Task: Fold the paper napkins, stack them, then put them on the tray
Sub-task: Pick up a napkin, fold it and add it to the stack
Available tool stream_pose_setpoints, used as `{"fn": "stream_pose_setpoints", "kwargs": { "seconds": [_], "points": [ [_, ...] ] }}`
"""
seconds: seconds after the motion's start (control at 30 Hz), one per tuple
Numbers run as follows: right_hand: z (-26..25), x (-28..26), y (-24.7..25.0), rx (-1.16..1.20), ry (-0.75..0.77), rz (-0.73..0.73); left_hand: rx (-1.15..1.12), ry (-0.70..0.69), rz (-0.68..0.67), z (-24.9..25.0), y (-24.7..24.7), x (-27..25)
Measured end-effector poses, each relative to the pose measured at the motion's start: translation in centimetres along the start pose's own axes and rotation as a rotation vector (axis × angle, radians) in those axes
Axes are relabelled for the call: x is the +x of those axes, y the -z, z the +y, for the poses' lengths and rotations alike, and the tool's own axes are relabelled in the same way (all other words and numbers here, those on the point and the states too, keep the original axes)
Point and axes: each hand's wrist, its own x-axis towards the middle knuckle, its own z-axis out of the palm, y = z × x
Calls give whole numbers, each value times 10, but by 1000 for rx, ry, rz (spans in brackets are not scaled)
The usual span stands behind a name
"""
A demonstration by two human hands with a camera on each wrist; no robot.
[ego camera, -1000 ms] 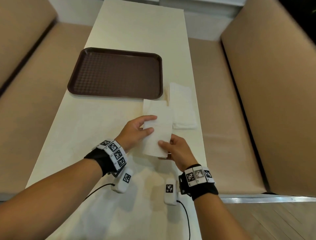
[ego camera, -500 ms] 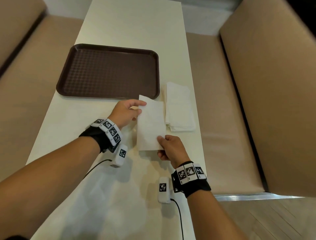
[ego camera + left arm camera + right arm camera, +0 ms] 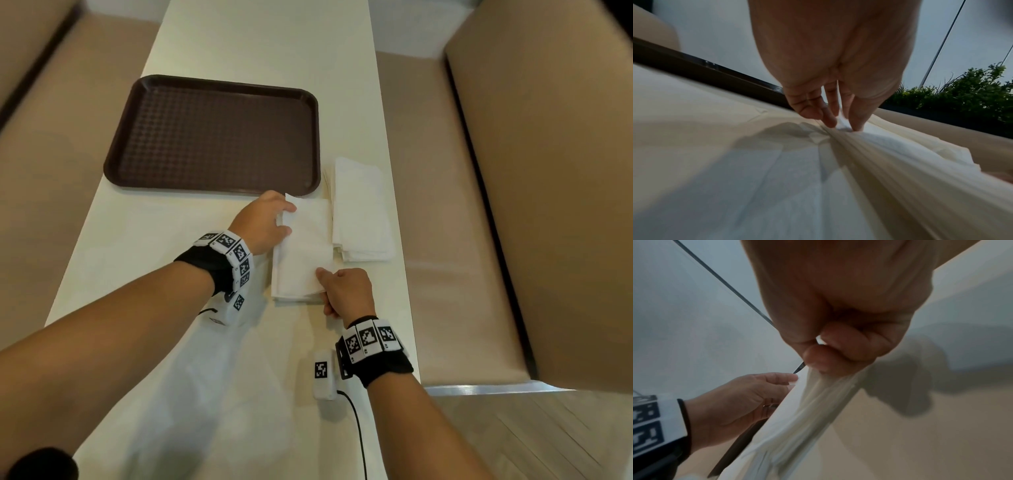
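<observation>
A folded white napkin (image 3: pixel 303 251) lies low over the cream table (image 3: pixel 137 260), just below the brown tray (image 3: pixel 212 137). My left hand (image 3: pixel 265 222) pinches its far left corner between thumb and fingers; the left wrist view shows the paper (image 3: pixel 842 123) between the fingertips. My right hand (image 3: pixel 344 291) pinches the napkin's near right corner, with the layered edge (image 3: pixel 818 395) hanging from curled fingers. A stack of white napkins (image 3: pixel 363 212) lies right beside it, near the table's right edge. The tray holds nothing.
Tan bench seats (image 3: pixel 442 240) run along both sides of the narrow table. A black cable (image 3: pixel 358 431) trails from my right wrist over the near table. Green plants (image 3: pixel 962 91) show behind the bench in the left wrist view.
Both hands carried the folded napkin away from me and lowered it toward the table beside the stack, just below the tray. Each hand kept its pinch.
</observation>
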Motion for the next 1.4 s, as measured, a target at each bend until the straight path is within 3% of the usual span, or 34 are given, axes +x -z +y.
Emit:
{"fn": "stream_pose_setpoints", "kwargs": {
  "seconds": [0.23, 0.33, 0.47, 0.67, 0.83, 0.97, 1.23, 1.4],
  "points": [
    [-4, 1, 1, -135, 3, 35, 256, 38, -50, 5, -6, -5],
    [-7, -5, 12, -134, 10, 85, 190, 43, -41, 11, 21, -21],
    [3, -30, 17, -177, 118, 107, 223, 58, -53, -10, 74, -81],
    [33, -71, -32, -302, 256, -138, 365, 229, -288, -89, 92, -211],
    [33, -99, -71, -362, 354, -168, 335, 314, -195, -132, 70, -284],
    [27, -117, -101, -457, 328, -157, 275, 323, -160, -143, 50, -312],
    [8, -130, -146, -578, 235, -119, 189, 281, -96, -153, 35, -328],
    [-5, -122, -157, -479, 159, -118, 159, 241, -84, -160, 32, -332]
  ]
}}
